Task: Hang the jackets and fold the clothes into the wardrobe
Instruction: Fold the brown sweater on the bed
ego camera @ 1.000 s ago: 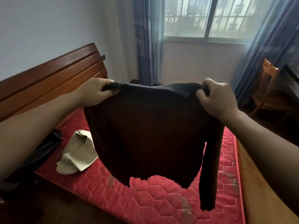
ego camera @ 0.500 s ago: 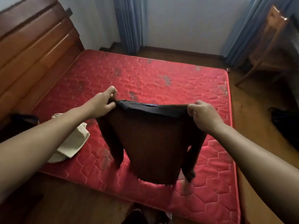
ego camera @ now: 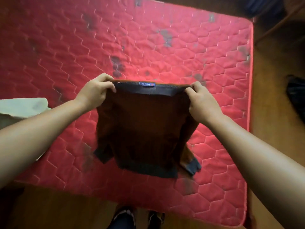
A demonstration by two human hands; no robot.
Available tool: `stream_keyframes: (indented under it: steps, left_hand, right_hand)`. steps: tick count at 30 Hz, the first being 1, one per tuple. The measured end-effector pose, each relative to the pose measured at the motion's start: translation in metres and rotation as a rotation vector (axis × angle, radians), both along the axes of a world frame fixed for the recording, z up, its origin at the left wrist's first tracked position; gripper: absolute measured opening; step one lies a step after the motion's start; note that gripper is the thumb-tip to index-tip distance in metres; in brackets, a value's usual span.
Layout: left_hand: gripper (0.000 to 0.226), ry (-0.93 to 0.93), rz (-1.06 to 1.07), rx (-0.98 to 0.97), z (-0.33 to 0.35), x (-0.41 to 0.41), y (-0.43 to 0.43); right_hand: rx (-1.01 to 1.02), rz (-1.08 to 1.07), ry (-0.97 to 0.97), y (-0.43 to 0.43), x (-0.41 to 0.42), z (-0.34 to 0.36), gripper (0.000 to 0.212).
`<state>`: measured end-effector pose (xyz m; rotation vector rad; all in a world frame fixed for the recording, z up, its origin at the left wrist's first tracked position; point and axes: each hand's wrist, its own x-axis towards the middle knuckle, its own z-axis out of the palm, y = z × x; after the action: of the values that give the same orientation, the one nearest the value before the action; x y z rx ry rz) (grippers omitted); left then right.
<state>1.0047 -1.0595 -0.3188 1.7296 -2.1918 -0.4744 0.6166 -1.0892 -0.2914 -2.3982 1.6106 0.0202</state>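
A dark ribbed sweater (ego camera: 143, 129) with a blue neck label hangs over the red quilted mattress (ego camera: 148, 47). My left hand (ego camera: 95, 91) grips its left shoulder and my right hand (ego camera: 203, 103) grips its right shoulder, so the neckline is stretched between them. Both sleeves dangle at the sides, and the hem and cuffs hang just above the mattress near its front edge.
A beige garment (ego camera: 21, 106) lies on the mattress at the far left, partly behind my left forearm. A dark object (ego camera: 295, 96) lies on the wooden floor to the right. My feet (ego camera: 137, 219) stand at the bed's front edge.
The view has tilted down from the window to straight over the mattress. Both hands have lowered the sweater toward the mattress, keeping their grip on its shoulders.
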Motion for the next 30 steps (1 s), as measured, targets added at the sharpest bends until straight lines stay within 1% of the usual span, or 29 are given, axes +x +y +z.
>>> stream_keyframes:
  steps: [3,5,6,8,9,10,11,13,15,16,18,20,22,23,25,28,30]
  left_hand:
    - [0.036,-0.093,-0.009,0.019,-0.051,0.011,-0.042]
    - [0.042,-0.181,-0.029,0.018,-0.078,0.018,-0.079]
    - [0.052,-0.218,0.011,0.040,-0.089,0.018,-0.098]
    - [0.073,-0.272,0.204,0.145,-0.110,0.010,-0.128]
    - [0.075,-0.263,0.271,0.199,-0.124,0.004,-0.137]
    - [0.072,-0.234,0.289,0.252,-0.141,-0.003,-0.139]
    - [0.067,-0.194,0.270,0.300,-0.162,-0.011,-0.135]
    - [0.059,-0.127,0.171,0.401,-0.212,-0.024,-0.106]
    - [0.059,-0.097,0.087,0.539,-0.256,-0.034,-0.063]
    - [0.061,-0.097,0.062,0.606,-0.276,-0.037,-0.041]
    - [0.066,-0.131,0.033,0.689,-0.309,-0.040,-0.001]
    - [0.072,-0.197,0.022,0.666,-0.334,-0.039,0.027]
    - [0.077,-0.275,0.090,0.616,-0.348,-0.035,0.044]
    - [0.079,-0.318,0.159,0.613,-0.351,-0.032,0.048]
    - [0.081,-0.413,0.224,0.610,-0.356,-0.026,0.051]
    - [0.084,-0.470,0.206,0.612,-0.360,-0.015,0.049]
    - [0.087,-0.499,0.237,0.628,-0.362,-0.006,0.044]
  right_hand:
    - [-0.054,0.051,0.089,-0.047,0.011,-0.040,0.050]
    - [-0.090,0.061,0.154,-0.084,0.021,-0.066,0.059]
    - [-0.085,0.028,0.188,-0.102,0.026,-0.080,0.069]
    - [-0.049,-0.097,0.201,-0.129,0.039,-0.110,0.083]
    - [-0.032,-0.141,0.171,-0.134,0.046,-0.128,0.083]
    - [-0.008,-0.155,0.133,-0.131,0.053,-0.148,0.079]
    - [0.042,-0.148,0.098,-0.121,0.058,-0.170,0.072]
    - [0.243,-0.128,0.062,-0.087,0.062,-0.215,0.058]
    - [0.476,-0.145,0.071,-0.047,0.055,-0.256,0.052]
    - [0.558,-0.186,0.068,-0.029,0.050,-0.273,0.052]
    - [0.607,-0.340,-0.010,-0.004,0.037,-0.300,0.051]
    - [0.558,-0.546,-0.118,0.009,0.025,-0.315,0.048]
    - [0.528,-0.693,-0.147,0.013,0.013,-0.327,0.045]
    - [0.524,-0.703,-0.125,0.014,0.009,-0.331,0.045]
    - [0.496,-0.609,-0.024,0.017,0.002,-0.339,0.048]
    - [0.363,-0.389,0.270,0.023,-0.012,-0.353,0.055]
    - [0.272,-0.333,0.461,0.023,-0.028,-0.359,0.054]
